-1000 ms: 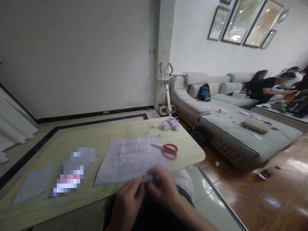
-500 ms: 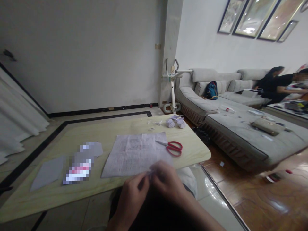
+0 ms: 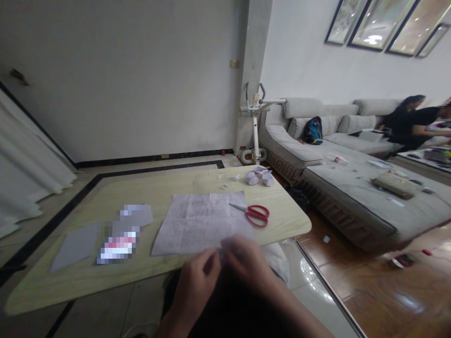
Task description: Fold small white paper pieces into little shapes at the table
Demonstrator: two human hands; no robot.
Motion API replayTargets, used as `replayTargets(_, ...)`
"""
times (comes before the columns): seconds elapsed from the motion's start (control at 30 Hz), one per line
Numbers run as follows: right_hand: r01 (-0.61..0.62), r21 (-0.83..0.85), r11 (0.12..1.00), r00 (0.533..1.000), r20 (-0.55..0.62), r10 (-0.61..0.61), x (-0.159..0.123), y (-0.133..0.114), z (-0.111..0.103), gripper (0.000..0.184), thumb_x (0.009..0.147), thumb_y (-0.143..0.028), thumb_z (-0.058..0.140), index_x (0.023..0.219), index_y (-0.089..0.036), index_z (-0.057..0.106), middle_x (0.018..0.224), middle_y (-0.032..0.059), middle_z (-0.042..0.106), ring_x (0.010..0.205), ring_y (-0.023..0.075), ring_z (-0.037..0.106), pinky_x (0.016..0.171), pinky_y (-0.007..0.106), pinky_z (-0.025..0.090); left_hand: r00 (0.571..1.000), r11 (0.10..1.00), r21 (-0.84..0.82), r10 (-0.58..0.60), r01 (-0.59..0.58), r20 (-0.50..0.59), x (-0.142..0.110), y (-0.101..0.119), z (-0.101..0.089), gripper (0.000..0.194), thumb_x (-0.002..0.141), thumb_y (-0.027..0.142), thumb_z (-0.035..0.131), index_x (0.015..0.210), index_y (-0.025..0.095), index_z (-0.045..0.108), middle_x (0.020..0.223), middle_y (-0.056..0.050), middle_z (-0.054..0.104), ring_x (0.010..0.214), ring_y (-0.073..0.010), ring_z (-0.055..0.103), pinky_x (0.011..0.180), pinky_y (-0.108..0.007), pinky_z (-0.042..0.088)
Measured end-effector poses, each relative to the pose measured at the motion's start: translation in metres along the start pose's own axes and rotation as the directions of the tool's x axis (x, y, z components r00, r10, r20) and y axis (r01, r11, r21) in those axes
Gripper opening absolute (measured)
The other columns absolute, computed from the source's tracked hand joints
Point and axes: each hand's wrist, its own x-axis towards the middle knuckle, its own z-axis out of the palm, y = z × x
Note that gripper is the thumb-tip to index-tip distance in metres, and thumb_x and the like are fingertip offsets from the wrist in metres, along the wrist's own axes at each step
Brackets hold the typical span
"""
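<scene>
My left hand point(image 3: 198, 277) and my right hand point(image 3: 246, 260) meet at the near edge of the table, fingertips pinched together. Between them is a small pale piece of paper point(image 3: 221, 254), mostly hidden by the fingers and blurred. Just beyond the hands lies a large creased printed sheet point(image 3: 197, 220). Red-handled scissors point(image 3: 257, 216) rest partly on its right side, blades pointing left. Several folded paper shapes point(image 3: 259, 176) sit at the far right corner, with small paper scraps point(image 3: 225, 180) to their left.
On the table's left point(image 3: 35, 293) lie a plain paper piece point(image 3: 75, 246) and a blurred-out item point(image 3: 118, 246). A grey sofa point(image 3: 352, 197) with a blue backpack point(image 3: 313, 130) stands to the right. People in black point(image 3: 405, 119) sit at its far end. Exercise equipment point(image 3: 255, 126) stands by the wall.
The view has shifted slightly, so the table and room appear a little further right. Both hands stay together in the same pinch, with only small finger movement.
</scene>
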Motion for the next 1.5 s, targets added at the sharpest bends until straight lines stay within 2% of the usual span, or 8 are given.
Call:
replayTargets(0.3,-0.046,0.095,0.994,0.995,-0.079,0.054,0.003,-0.007,-0.001,0.025,0.078,-0.01,0.054,0.094,-0.017,0.073,0.085,0.0066,0.075,0.076,0.019,0.068,0.07,0.03,0.054,0.995,0.979,-0.178,-0.102,0.104,0.019,0.002,0.001,-0.001,0.027,0.092,0.031,0.05,0.095,0.019,0.073,0.089,-0.007,0.079,0.08,-0.0227,0.074,0.071,-0.03,0.059)
replayTargets(0.43,0.011,0.123,0.992,0.983,-0.182,0.012,0.008,-0.012,-0.004,0.023,0.078,-0.011,0.056,0.092,-0.017,0.074,0.085,0.0066,0.074,0.076,0.0184,0.067,0.07,0.029,0.054,0.973,0.899,-0.379,-0.228,0.218,0.019,0.002,-0.011,0.0,0.036,0.095,0.036,0.043,0.101,0.016,0.072,0.1,-0.009,0.077,0.094,-0.0243,0.072,0.078,-0.033,0.059)
replayTargets(0.53,0.035,0.143,0.989,0.97,-0.242,0.001,0.009,-0.013,-0.004,0.028,0.076,-0.01,0.055,0.095,-0.018,0.074,0.089,0.0069,0.073,0.08,0.019,0.067,0.073,0.029,0.055,0.961,0.841,-0.476,-0.274,0.259,0.039,0.001,-0.012,0.0,0.038,0.095,0.037,0.04,0.109,0.014,0.068,0.098,-0.009,0.076,0.088,-0.0235,0.073,0.07,-0.032,0.059)
replayTargets(0.63,0.03,0.151,0.988,0.961,-0.275,0.013,0.009,-0.013,-0.004,0.029,0.076,-0.009,0.055,0.095,-0.019,0.075,0.091,0.0069,0.072,0.082,0.0196,0.067,0.073,0.03,0.055,0.956,0.858,-0.421,-0.265,0.295,0.13,-0.002,0.0,-0.003,0.032,0.094,0.037,0.045,0.107,0.017,0.066,0.079,-0.003,0.074,0.074,-0.0211,0.071,0.063,-0.029,0.056)
replayTargets(0.73,0.043,0.153,0.987,0.95,-0.311,0.007,0.007,-0.014,-0.003,0.03,0.076,-0.009,0.054,0.096,-0.019,0.075,0.092,0.0071,0.071,0.083,0.0198,0.067,0.074,0.03,0.055,0.96,0.914,-0.307,-0.22,0.266,0.176,-0.004,0.01,-0.004,0.028,0.093,0.039,0.048,0.082,0.019,0.064,0.069,-0.001,0.07,0.063,-0.0186,0.067,0.059,-0.026,0.052)
replayTargets(0.87,0.075,0.151,0.986,0.955,-0.295,-0.028,0.005,-0.015,-0.002,0.032,0.076,-0.008,0.054,0.096,-0.02,0.075,0.093,0.0072,0.07,0.084,0.0197,0.066,0.076,0.031,0.055,0.973,0.938,-0.259,-0.215,0.228,0.078,-0.007,0.008,-0.001,0.034,0.095,0.039,0.043,0.071,0.02,0.057,0.063,0.0,0.064,0.06,-0.0164,0.063,0.058,-0.024,0.05)
replayTargets(1.13,0.105,0.19,0.976,0.949,-0.314,-0.041,0.005,-0.015,-0.003,0.032,0.077,-0.007,0.051,0.095,-0.019,0.075,0.091,0.0077,0.069,0.085,0.0199,0.065,0.074,0.031,0.054,0.999,0.998,-0.047,-0.035,0.034,-0.013,-0.005,0.0,-0.001,0.025,0.093,0.034,0.049,0.073,0.022,0.059,0.057,0.002,0.064,0.05,-0.0151,0.061,0.049,-0.022,0.044)
replayTargets(1.5,0.163,0.178,0.97,0.945,-0.311,-0.102,0.001,-0.016,0.003,0.034,0.077,-0.005,0.05,0.099,-0.02,0.072,0.091,0.0066,0.065,0.083,0.0186,0.063,0.072,0.029,0.054,0.981,0.946,-0.272,-0.191,0.174,-0.037,-0.005,0.008,-0.001,0.025,0.091,0.031,0.046,0.07,0.021,0.055,0.06,0.002,0.061,0.056,-0.0158,0.061,0.053,-0.022,0.048)
